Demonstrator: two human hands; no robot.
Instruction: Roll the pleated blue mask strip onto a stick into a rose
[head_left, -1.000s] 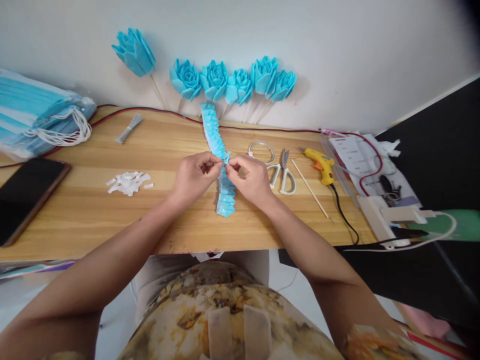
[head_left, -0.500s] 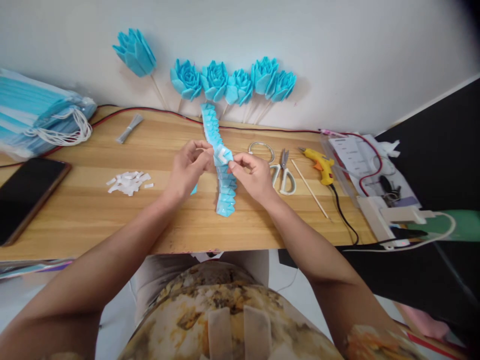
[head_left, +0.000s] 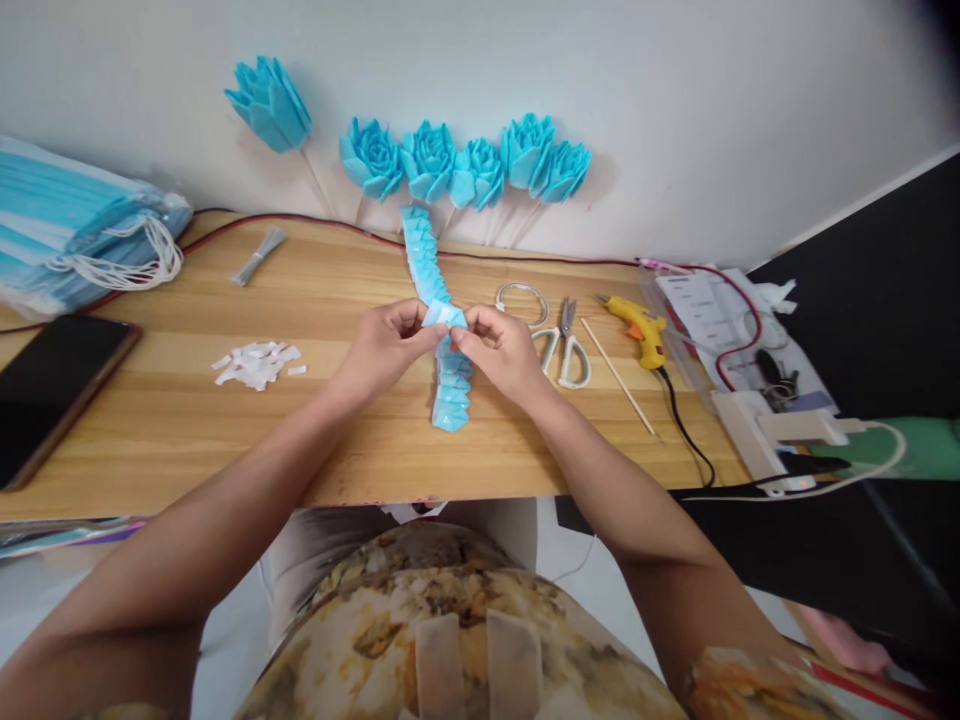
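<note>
Between my two hands is a small folded blue piece (head_left: 444, 314) with a white strip on it. My left hand (head_left: 386, 345) pinches its left side, and my right hand (head_left: 499, 350) pinches its right side, thumbs nearly meeting. Just beneath runs a long row of overlapping folded blue pieces (head_left: 421, 255), lying on the table from near the wall toward me; its middle is hidden by my hands. Left of my left hand lies a loose pile of small white strips (head_left: 259, 366).
Several blue flowers (head_left: 429, 162) on sticks lean against the wall. Right of my hands are scissors (head_left: 574, 360), a metal ring (head_left: 523, 303), a thin stick (head_left: 619, 376) and a yellow glue gun (head_left: 637, 330). A phone (head_left: 56, 400) and packed blue masks (head_left: 82, 220) lie left.
My left hand has moved right and slightly down and now grips the folded piece's left side. The piece has turned a little; the row on the table has stayed put.
</note>
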